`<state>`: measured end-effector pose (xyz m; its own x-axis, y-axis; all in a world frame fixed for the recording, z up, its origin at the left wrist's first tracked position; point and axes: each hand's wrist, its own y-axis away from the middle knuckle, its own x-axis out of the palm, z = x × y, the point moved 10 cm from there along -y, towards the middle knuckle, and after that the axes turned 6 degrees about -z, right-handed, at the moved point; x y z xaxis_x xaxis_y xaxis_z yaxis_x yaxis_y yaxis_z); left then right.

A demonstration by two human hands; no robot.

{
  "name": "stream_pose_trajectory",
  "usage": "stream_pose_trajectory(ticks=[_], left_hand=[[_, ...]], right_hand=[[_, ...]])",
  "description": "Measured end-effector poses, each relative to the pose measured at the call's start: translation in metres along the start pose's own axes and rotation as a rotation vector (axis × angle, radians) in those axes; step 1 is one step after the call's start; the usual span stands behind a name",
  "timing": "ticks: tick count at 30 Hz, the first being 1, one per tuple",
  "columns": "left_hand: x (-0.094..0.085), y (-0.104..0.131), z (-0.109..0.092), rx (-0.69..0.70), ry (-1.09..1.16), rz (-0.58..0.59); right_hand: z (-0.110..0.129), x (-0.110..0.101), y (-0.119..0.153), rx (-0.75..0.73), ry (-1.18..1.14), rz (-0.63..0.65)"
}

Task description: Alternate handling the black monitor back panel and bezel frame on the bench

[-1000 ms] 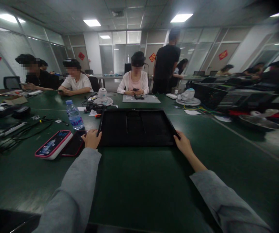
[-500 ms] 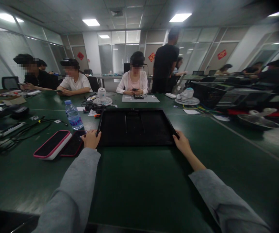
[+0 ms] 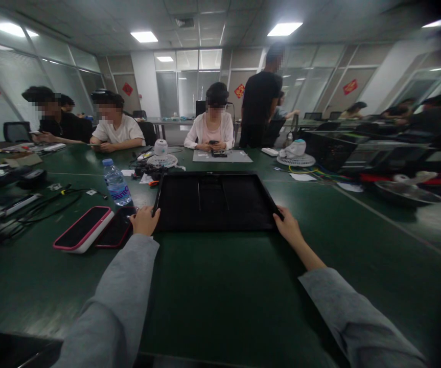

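A black rectangular tray [image 3: 178, 202] with raised edges rests on the green table in front of me. Two thin ridges run across its inside, near a darker block at the far edge. My left hand [image 3: 145, 221] grips its left near corner, thumb on the rim. At the opposite near corner, my right hand [image 3: 288, 225] is closed on the right rim. Fingers underneath the rim are partly hidden on both sides. Close to my left hand lie a dark phone with a red edge [image 3: 115, 230] and a pink-and-white case with a dark top [image 3: 84, 228].
A water bottle [image 3: 116, 183] stands left of the tray. Cables [image 3: 47, 212] lie farther left. Two white fans [image 3: 161, 156] and a grey mat [image 3: 239, 155] are beyond the tray. A metal bowl [image 3: 408, 195] stands at right. Several people sit around; one person [image 3: 260, 102] stands.
My hands and the tray stay where they were. Across the room, a seated person behind the standing one has shifted slightly.
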<state>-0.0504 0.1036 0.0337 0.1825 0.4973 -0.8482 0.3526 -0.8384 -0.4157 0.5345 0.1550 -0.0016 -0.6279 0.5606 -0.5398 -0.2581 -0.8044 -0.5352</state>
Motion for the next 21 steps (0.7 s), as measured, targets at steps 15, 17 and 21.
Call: stream_pose_trajectory(ticks=[15, 17, 21], left_hand=[[-0.0037, 0.0010, -0.0027, -0.004, -0.004, 0.012], [-0.0042, 0.0011, -0.0029, -0.008, 0.000, 0.019], [-0.0032, 0.0011, -0.0026, -0.014, 0.002, 0.033]], right_hand=[[0.0051, -0.0028, 0.0003, 0.006, -0.017, -0.005], [0.0060, -0.0037, 0.0003, 0.007, -0.021, -0.010], [0.0058, -0.0039, 0.0004, 0.023, -0.016, -0.006]])
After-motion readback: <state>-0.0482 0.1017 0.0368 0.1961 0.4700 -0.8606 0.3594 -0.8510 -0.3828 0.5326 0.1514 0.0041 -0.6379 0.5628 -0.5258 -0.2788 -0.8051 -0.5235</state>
